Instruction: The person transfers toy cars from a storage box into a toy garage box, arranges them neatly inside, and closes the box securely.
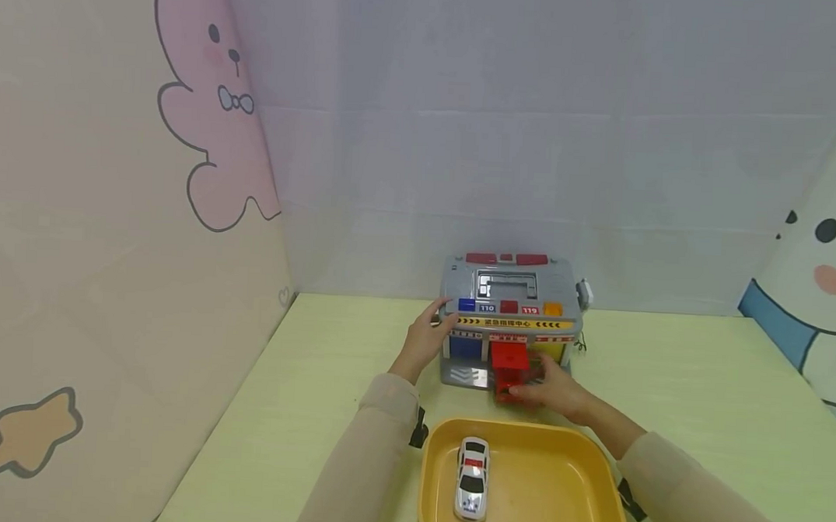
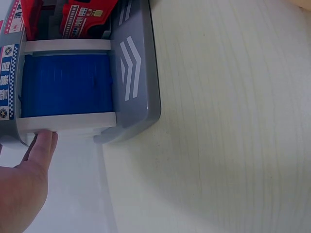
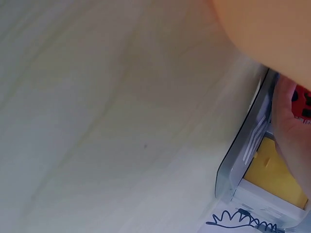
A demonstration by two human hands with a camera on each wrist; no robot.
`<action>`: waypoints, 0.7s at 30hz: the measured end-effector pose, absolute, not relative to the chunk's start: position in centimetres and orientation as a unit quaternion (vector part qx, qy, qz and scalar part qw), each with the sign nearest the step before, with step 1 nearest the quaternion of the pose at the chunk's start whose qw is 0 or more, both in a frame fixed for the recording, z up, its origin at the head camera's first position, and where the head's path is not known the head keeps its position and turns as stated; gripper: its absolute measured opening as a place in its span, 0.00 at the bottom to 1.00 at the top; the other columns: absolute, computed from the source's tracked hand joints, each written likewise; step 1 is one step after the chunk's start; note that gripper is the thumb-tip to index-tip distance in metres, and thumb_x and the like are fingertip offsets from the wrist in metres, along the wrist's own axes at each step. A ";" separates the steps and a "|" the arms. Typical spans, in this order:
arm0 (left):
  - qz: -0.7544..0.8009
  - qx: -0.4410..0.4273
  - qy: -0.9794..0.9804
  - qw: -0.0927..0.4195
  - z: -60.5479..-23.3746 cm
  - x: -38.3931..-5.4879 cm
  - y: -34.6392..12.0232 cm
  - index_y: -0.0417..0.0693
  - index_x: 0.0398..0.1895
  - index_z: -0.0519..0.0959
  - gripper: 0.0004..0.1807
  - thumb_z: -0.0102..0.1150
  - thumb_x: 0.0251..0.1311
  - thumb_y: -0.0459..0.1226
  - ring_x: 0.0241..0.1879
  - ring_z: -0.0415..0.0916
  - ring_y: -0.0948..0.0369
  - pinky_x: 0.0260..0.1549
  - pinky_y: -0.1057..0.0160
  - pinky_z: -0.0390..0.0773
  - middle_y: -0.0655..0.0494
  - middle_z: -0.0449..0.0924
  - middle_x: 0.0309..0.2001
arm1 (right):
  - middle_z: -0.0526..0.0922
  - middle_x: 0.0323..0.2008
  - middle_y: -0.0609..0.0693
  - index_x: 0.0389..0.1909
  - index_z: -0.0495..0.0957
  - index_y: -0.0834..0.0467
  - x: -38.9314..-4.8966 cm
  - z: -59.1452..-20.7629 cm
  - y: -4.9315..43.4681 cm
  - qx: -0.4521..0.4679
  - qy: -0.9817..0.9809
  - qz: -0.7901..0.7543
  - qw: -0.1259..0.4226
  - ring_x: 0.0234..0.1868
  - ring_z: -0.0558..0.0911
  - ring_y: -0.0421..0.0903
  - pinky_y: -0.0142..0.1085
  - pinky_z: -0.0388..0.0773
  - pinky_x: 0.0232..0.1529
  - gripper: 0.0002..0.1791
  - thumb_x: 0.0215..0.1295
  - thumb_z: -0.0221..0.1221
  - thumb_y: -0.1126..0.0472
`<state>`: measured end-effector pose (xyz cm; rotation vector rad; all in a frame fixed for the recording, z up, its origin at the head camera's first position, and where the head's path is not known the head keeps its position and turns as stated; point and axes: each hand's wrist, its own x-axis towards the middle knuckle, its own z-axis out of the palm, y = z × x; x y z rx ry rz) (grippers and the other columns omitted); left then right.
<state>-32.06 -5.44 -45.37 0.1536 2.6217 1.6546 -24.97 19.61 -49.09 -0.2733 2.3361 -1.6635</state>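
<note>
A grey toy garage (image 1: 508,287) stands at the back of the table, with a blue door (image 2: 67,85) on the left and a yellow door (image 3: 274,167) on the right. Its red middle door (image 1: 510,354) is raised. Partly inside that middle bay is a red toy fire truck (image 2: 87,18), its front end out on the ramp. My right hand (image 1: 558,392) grips the truck, thumb near its front and fingers along its right side. Against the garage's left side rests my left hand (image 1: 425,341), fingers extended, touching the wall and the roof edge.
Closer to me, a yellow tray (image 1: 541,484) holds a white toy police car (image 1: 473,481) on its left side. A small white piece (image 1: 585,294) with a dark coiled cord (image 3: 245,221) hangs at the garage's right side. A curtain backdrop (image 1: 521,141) rises behind the table.
</note>
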 end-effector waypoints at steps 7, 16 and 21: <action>0.528 0.051 0.847 0.015 -45.2 -32.0 -5.3 0.62 0.70 0.67 0.26 0.52 0.70 0.51 0.62 0.69 0.45 0.56 0.45 0.72 0.40 0.69 0.65 | 0.72 0.49 0.64 0.46 0.65 0.68 -25.0 -49.4 19.6 -0.081 0.816 -0.567 0.075 0.50 0.71 0.60 0.43 0.76 0.49 0.21 0.60 0.66 0.66; 0.525 0.054 0.849 0.015 -45.4 -32.1 -5.4 0.61 0.70 0.67 0.26 0.52 0.71 0.50 0.61 0.69 0.45 0.55 0.45 0.73 0.40 0.69 0.64 | 0.73 0.44 0.62 0.40 0.65 0.71 -25.0 -49.6 19.9 -0.105 0.772 -0.623 0.071 0.43 0.75 0.52 0.33 0.79 0.41 0.14 0.62 0.61 0.74; 0.527 0.055 0.848 0.016 -45.4 -32.1 -5.4 0.61 0.69 0.67 0.25 0.52 0.71 0.50 0.61 0.69 0.45 0.55 0.45 0.73 0.40 0.69 0.64 | 0.78 0.43 0.59 0.42 0.71 0.73 -25.1 -49.7 20.0 -0.110 0.781 -0.611 0.065 0.44 0.73 0.51 0.33 0.76 0.43 0.15 0.60 0.65 0.70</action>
